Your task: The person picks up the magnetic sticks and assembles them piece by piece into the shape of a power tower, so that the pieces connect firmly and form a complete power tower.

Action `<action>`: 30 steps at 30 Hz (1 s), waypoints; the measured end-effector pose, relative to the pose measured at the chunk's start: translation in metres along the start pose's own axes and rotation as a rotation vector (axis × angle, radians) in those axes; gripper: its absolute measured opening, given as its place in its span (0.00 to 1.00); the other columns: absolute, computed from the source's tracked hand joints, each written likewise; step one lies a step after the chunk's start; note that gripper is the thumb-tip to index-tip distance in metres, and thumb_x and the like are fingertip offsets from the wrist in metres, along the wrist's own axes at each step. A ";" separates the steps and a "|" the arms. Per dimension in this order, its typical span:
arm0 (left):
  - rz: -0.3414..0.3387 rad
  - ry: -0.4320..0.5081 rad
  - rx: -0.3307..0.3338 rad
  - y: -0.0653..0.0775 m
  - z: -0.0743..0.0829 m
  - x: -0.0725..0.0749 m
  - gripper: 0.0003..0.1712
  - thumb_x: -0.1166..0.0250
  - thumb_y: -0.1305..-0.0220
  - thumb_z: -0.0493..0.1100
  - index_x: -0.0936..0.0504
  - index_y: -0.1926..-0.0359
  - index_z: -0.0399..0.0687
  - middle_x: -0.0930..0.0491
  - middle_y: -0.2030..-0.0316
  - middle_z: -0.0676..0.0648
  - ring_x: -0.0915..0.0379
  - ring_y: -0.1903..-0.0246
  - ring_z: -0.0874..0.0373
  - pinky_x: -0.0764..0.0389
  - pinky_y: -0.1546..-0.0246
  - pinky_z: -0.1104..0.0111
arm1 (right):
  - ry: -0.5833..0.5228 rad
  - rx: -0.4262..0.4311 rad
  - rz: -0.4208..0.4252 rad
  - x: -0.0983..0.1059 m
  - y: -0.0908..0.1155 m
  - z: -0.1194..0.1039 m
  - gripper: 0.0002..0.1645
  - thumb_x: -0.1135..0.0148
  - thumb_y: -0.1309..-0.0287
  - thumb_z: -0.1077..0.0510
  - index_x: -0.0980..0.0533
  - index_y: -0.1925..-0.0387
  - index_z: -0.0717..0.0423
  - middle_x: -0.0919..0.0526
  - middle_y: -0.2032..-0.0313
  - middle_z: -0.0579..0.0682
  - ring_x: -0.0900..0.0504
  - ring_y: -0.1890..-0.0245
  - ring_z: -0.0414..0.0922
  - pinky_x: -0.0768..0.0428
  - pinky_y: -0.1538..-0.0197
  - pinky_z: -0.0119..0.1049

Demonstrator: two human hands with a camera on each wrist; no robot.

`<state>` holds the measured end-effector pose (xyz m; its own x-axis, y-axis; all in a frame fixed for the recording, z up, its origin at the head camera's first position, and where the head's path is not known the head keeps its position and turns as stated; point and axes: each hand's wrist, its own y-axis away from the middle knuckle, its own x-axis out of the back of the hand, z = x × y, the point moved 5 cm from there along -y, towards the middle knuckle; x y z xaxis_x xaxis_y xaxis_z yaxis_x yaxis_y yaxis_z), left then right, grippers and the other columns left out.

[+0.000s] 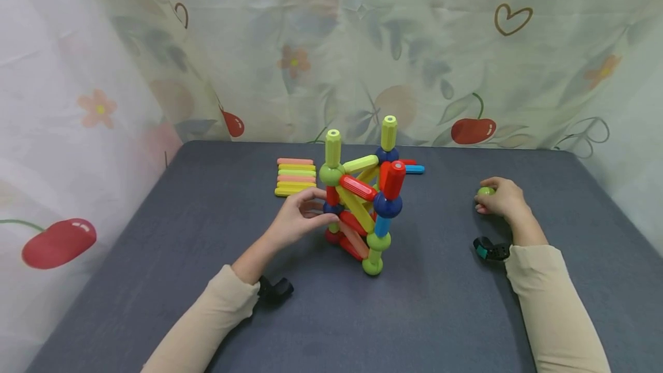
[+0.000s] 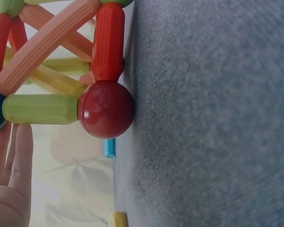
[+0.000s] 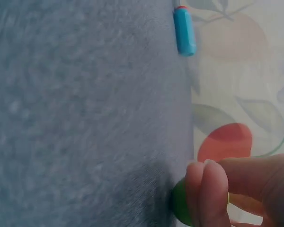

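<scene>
A tower of magnetic sticks and balls (image 1: 357,212) stands upright on the table, built of red, green, yellow, blue and salmon sticks with several ball joints. My left hand (image 1: 297,214) holds its left side, thumb and fingers around the dark blue ball (image 1: 333,208) at mid height. The left wrist view has fingers (image 2: 22,156) against that part, above a dark red ball (image 2: 106,109) at the tower's foot. Away to the right, my right hand (image 1: 502,196) pinches a green ball (image 1: 486,191) at the tabletop. Fingers partly cover this ball (image 3: 181,202) in the right wrist view.
Behind the left hand, several salmon, yellow and green sticks (image 1: 296,177) lie in a stack of rows. A blue stick (image 1: 415,170) and a red stick (image 1: 408,162) lie behind the tower. A patterned curtain (image 1: 357,50) hangs along the table's back edge.
</scene>
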<state>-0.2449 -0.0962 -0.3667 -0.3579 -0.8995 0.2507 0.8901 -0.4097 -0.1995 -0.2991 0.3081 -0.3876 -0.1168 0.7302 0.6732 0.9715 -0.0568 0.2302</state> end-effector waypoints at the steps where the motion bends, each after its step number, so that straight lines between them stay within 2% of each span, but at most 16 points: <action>1: 0.000 -0.001 0.000 0.000 0.000 0.000 0.18 0.32 0.42 0.32 0.23 0.50 0.34 0.22 0.52 0.37 0.21 0.56 0.51 0.19 0.51 0.56 | 0.008 0.016 -0.006 0.000 0.001 -0.001 0.31 0.46 0.36 0.64 0.41 0.37 0.78 0.31 0.49 0.76 0.20 0.81 0.32 0.17 0.72 0.31; 4: -0.002 -0.002 -0.002 -0.002 -0.001 -0.002 0.19 0.31 0.42 0.33 0.23 0.49 0.34 0.22 0.51 0.37 0.22 0.55 0.49 0.19 0.50 0.56 | 0.003 0.088 0.012 0.001 0.006 -0.014 0.32 0.44 0.33 0.57 0.39 0.36 0.75 0.31 0.46 0.75 0.20 0.78 0.32 0.18 0.71 0.32; 6: -0.001 -0.007 -0.012 -0.004 -0.002 -0.004 0.20 0.31 0.42 0.33 0.23 0.49 0.34 0.22 0.51 0.37 0.22 0.54 0.48 0.20 0.49 0.56 | -0.035 0.171 0.048 0.004 0.012 -0.031 0.31 0.43 0.33 0.51 0.34 0.37 0.68 0.24 0.49 0.64 0.21 0.76 0.33 0.20 0.70 0.31; 8: -0.003 -0.008 -0.028 -0.006 -0.002 -0.007 0.20 0.31 0.42 0.33 0.23 0.49 0.34 0.22 0.50 0.36 0.22 0.53 0.46 0.20 0.48 0.57 | -0.174 0.252 0.056 0.007 0.021 -0.053 0.26 0.43 0.34 0.48 0.30 0.40 0.57 0.20 0.52 0.50 0.21 0.73 0.33 0.21 0.68 0.29; 11: -0.008 -0.007 -0.046 -0.009 -0.002 -0.011 0.20 0.32 0.42 0.32 0.23 0.48 0.33 0.23 0.50 0.35 0.22 0.52 0.44 0.19 0.49 0.57 | -0.481 0.410 0.054 0.013 0.037 -0.091 0.16 0.42 0.34 0.52 0.27 0.46 0.46 0.19 0.61 0.35 0.21 0.70 0.34 0.22 0.66 0.26; 13: -0.011 -0.003 -0.051 -0.010 -0.001 -0.014 0.20 0.33 0.41 0.31 0.23 0.48 0.33 0.23 0.49 0.35 0.22 0.52 0.43 0.19 0.50 0.58 | -0.670 0.520 0.042 0.017 0.049 -0.118 0.13 0.43 0.33 0.57 0.26 0.48 0.46 0.17 0.60 0.37 0.21 0.68 0.35 0.23 0.65 0.24; 15: -0.011 -0.002 -0.050 -0.011 0.000 -0.016 0.20 0.33 0.41 0.32 0.24 0.48 0.33 0.23 0.49 0.35 0.22 0.51 0.43 0.19 0.50 0.58 | -0.771 0.631 0.052 0.021 0.062 -0.144 0.14 0.43 0.34 0.61 0.25 0.48 0.51 0.16 0.58 0.42 0.22 0.66 0.37 0.23 0.63 0.24; 17: -0.011 -0.004 -0.051 -0.011 0.000 -0.017 0.20 0.33 0.41 0.32 0.23 0.47 0.33 0.23 0.49 0.35 0.22 0.51 0.43 0.19 0.50 0.58 | -0.801 0.711 0.072 0.022 0.075 -0.165 0.14 0.43 0.34 0.62 0.24 0.48 0.53 0.15 0.56 0.44 0.23 0.66 0.39 0.24 0.63 0.24; 20: -0.009 -0.002 -0.047 -0.011 0.000 -0.016 0.20 0.33 0.41 0.31 0.24 0.47 0.33 0.23 0.49 0.35 0.22 0.51 0.43 0.19 0.50 0.58 | -0.786 0.793 0.095 0.021 0.088 -0.192 0.14 0.44 0.34 0.63 0.23 0.49 0.53 0.15 0.54 0.45 0.23 0.65 0.40 0.30 0.67 0.23; 23: -0.007 0.000 -0.049 -0.011 0.000 -0.016 0.20 0.33 0.41 0.32 0.24 0.47 0.34 0.23 0.49 0.35 0.22 0.51 0.43 0.19 0.50 0.58 | -0.751 0.853 0.096 0.017 0.094 -0.210 0.13 0.44 0.35 0.64 0.22 0.50 0.52 0.15 0.54 0.45 0.20 0.59 0.41 0.27 0.63 0.24; 27: -0.009 0.000 -0.056 -0.011 0.000 -0.016 0.20 0.33 0.41 0.32 0.23 0.47 0.34 0.23 0.49 0.35 0.22 0.51 0.44 0.19 0.49 0.58 | -0.736 0.883 0.053 0.009 0.096 -0.222 0.13 0.44 0.35 0.65 0.23 0.51 0.51 0.15 0.54 0.44 0.19 0.51 0.42 0.24 0.46 0.30; 30: -0.010 0.000 -0.060 -0.012 0.000 -0.016 0.20 0.33 0.41 0.31 0.23 0.47 0.33 0.22 0.49 0.35 0.22 0.51 0.44 0.19 0.49 0.58 | -0.724 0.875 0.024 0.004 0.095 -0.225 0.13 0.43 0.35 0.64 0.23 0.50 0.52 0.15 0.54 0.43 0.19 0.52 0.41 0.25 0.46 0.30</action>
<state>-0.2494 -0.0766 -0.3686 -0.3665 -0.8954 0.2530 0.8679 -0.4269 -0.2538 -0.2536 0.1526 -0.2051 -0.2251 0.9735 0.0409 0.8158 0.2113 -0.5383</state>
